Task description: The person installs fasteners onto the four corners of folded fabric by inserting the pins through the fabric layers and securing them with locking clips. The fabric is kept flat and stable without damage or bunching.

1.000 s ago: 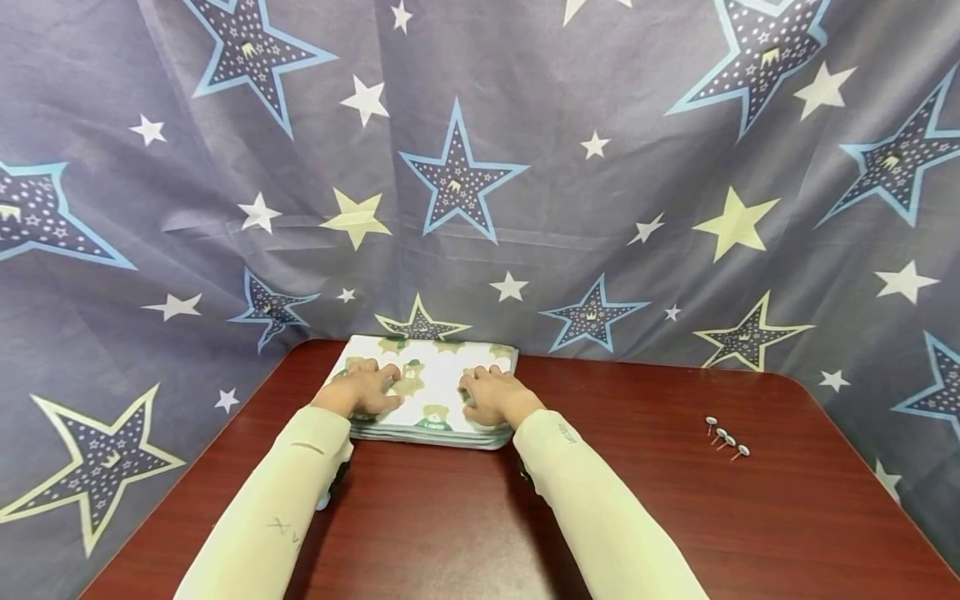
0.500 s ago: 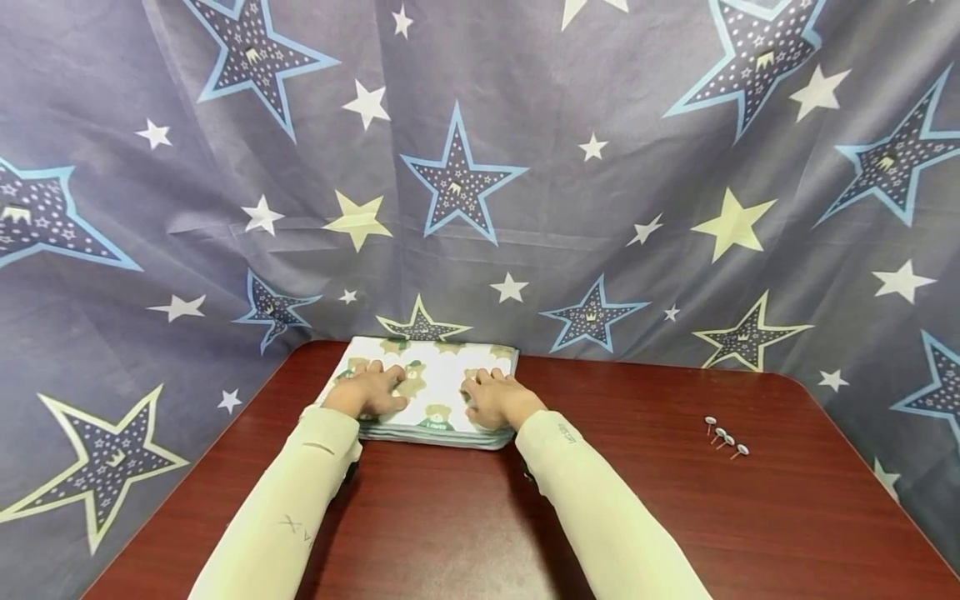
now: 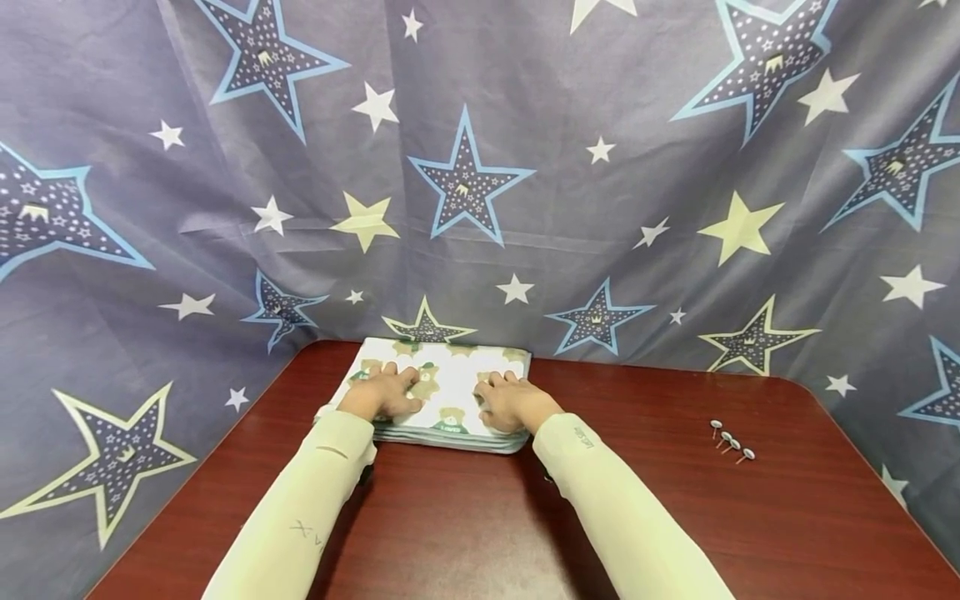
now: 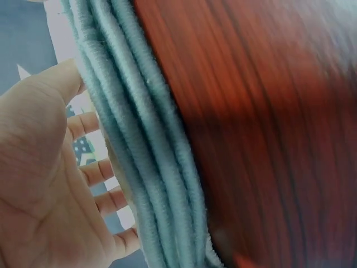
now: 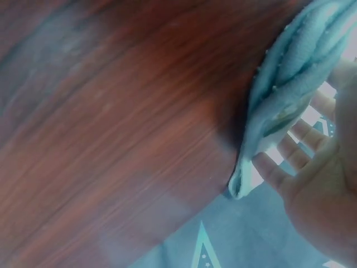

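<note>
A folded bear-print cloth (image 3: 450, 387), white on top with a fuzzy blue-green underside, lies at the back of the table. Its stacked folds (image 4: 142, 111) face the front edge in the left wrist view. My left hand (image 3: 386, 392) rests on the left part of the cloth, palm down with fingers spread. On the right part, my right hand (image 3: 513, 402) lies with its fingers lightly bent on the print. In the right wrist view, the fingertips of the right hand (image 5: 318, 173) touch the cloth beside a folded corner (image 5: 240, 178).
Several small pin-like pieces with round white heads (image 3: 726, 436) lie on the right side of the dark red table (image 3: 465, 517). A grey star-print curtain (image 3: 525, 208) hangs right behind the table's back edge.
The left hand has shifted slightly right on the cloth. The whole scene sits a little further right in the head view. Both hands stay on the cloth.
</note>
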The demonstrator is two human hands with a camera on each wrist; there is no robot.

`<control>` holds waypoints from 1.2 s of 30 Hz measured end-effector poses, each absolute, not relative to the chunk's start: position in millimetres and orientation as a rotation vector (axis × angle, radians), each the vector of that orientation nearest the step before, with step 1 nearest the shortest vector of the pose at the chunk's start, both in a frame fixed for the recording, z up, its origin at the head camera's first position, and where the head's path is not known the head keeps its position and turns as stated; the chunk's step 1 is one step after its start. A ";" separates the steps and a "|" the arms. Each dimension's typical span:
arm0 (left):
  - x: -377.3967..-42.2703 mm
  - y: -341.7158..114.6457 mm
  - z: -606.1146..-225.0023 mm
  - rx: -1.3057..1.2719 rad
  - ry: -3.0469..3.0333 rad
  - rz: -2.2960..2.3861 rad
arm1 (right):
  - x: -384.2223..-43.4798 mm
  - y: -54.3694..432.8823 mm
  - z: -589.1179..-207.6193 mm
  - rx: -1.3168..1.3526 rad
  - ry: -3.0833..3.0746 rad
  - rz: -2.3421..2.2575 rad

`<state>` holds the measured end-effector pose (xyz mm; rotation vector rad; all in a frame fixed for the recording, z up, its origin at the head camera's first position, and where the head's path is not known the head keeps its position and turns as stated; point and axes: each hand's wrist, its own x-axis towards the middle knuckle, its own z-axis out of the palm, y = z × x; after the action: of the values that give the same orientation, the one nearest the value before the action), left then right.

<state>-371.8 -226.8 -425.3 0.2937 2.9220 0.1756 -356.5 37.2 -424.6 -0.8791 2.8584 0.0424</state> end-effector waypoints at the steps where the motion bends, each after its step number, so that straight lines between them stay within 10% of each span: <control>1: -372.4 -224.5 -425.4 0.294 2.918 0.174 | -356.0 39.3 -424.0 -0.878 2.856 0.055; 36: -354.6 -126.4 -426.5 0.328 2.905 0.157 | -331.4 139.8 -418.9 -1.010 2.879 0.004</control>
<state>-354.6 -126.4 -426.5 0.3279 2.9053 0.1569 -331.4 139.8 -418.9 -1.0097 2.8790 0.0041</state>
